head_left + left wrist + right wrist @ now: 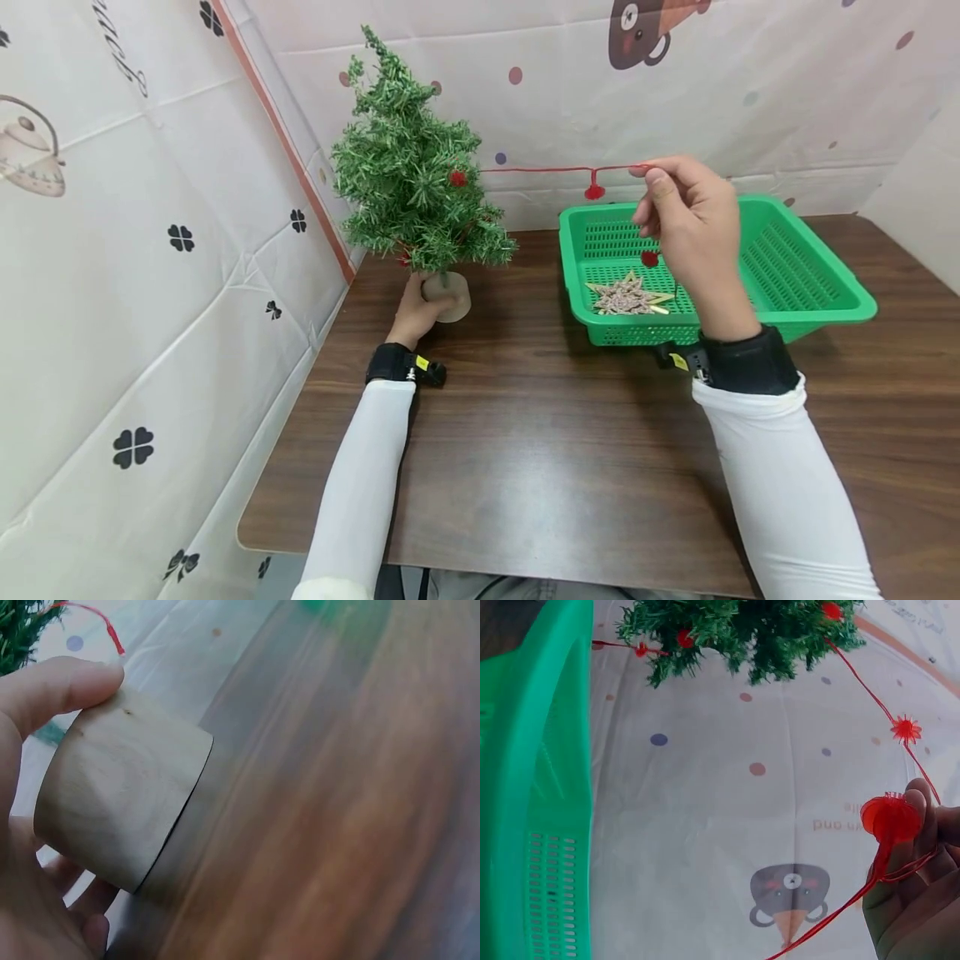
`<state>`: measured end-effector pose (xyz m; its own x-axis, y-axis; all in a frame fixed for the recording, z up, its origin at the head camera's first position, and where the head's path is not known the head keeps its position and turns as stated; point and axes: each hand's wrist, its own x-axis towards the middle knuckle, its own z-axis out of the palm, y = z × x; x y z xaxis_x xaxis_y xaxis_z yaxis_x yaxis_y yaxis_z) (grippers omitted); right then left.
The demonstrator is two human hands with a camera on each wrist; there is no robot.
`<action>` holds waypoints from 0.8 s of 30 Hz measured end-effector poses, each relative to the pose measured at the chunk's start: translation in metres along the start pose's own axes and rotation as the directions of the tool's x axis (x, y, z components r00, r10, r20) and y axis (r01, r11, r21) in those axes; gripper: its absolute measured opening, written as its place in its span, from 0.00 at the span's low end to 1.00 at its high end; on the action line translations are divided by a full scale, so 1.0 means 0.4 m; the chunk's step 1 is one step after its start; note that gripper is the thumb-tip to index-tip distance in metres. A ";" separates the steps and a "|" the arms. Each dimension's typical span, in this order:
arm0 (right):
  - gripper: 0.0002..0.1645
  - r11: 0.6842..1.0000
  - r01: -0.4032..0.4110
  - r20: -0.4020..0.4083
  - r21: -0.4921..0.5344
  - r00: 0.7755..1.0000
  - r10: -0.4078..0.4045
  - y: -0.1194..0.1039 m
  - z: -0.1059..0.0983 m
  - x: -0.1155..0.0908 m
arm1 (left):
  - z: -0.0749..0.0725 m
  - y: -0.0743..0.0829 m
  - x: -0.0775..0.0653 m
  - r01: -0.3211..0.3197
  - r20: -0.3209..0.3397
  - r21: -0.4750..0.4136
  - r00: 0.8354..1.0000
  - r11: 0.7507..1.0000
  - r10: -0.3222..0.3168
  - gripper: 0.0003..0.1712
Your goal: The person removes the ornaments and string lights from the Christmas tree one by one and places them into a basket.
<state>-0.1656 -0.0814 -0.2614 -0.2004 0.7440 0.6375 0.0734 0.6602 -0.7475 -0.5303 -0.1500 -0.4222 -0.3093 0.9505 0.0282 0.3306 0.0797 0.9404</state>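
Observation:
A small green artificial Christmas tree (416,171) stands upright at the back left on a round wooden base (456,307). My left hand (417,312) grips that base from its left side; in the left wrist view the thumb lies over its top edge. My right hand (697,223), raised above the basket, pinches a thin red garland (594,192). The garland runs taut from the tree to my fingers, with small red ornaments along it. In the right wrist view, a bright red ornament (892,817) hangs close to my fingers. Part of the garland is hidden among the branches.
A green plastic basket (810,318) sits at the back right, with star-shaped ornaments (628,297) inside. The brown wooden table (540,467) meets a printed white cloth (225,233) at the left and back.

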 end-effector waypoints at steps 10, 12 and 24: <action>0.17 1.000 0.006 -0.007 0.008 1.000 -0.006 0.007 -0.007 0.005 | 0.003 -0.029 0.017 0.008 -0.060 0.123 0.998 0.992 -0.001 0.50; 0.17 1.000 0.017 -0.013 0.011 1.000 -0.017 0.005 -0.008 0.005 | 0.005 -0.026 0.015 0.008 -0.064 0.132 0.998 0.991 0.000 0.50; 0.13 0.994 0.060 -0.092 0.088 0.994 -0.052 -0.091 0.018 -0.030 | 0.006 -0.029 0.020 0.018 -0.077 0.170 0.997 0.985 -0.005 0.50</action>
<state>-0.1731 -0.1151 -0.2431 -0.1130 0.7150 0.6899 -0.0249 0.6921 -0.7214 -0.5345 -0.1428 -0.4335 -0.3790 0.9240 0.0499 0.4716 0.1465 0.8696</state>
